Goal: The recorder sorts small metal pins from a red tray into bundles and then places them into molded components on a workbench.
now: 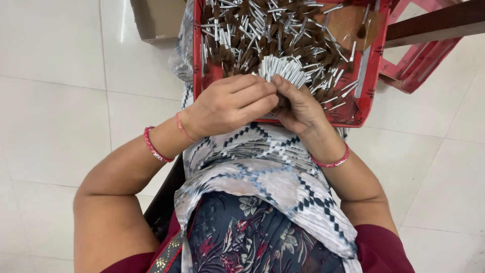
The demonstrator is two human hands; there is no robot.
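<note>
Both hands meet over the near edge of a red tray, and the grip is shared between them. The right hand (300,103) is closed around a bundle of small brush heads (285,71), its fingers curled under the brown bristle ends so that the silver metal ferrules fan upward and stay level with one another. The left hand (230,103) lies against it, fingers folded over the side of the same bundle, apparently pressing the pieces together so none slips out (how tightly each finger bears on the bundle cannot be told, since the knuckles hide the contact).

The bundle stands just above the loose heap of brush heads (262,30), which fills most of the red tray (371,65); these lie every way, bristles and ferrules mixed, with a bare patch of tray floor at the far right. The tray rests on the person's lap, on a patterned cloth (262,162) in grey, white and blue, likely so the stock sits close under the hands.

Pink bangles (154,146) circle both wrists. To the right stands a red plastic stool (419,60), crossed by a dark wooden bar (434,23). A brown cardboard box (156,20) sits on the pale tiled floor (50,101) beyond the left arm.
</note>
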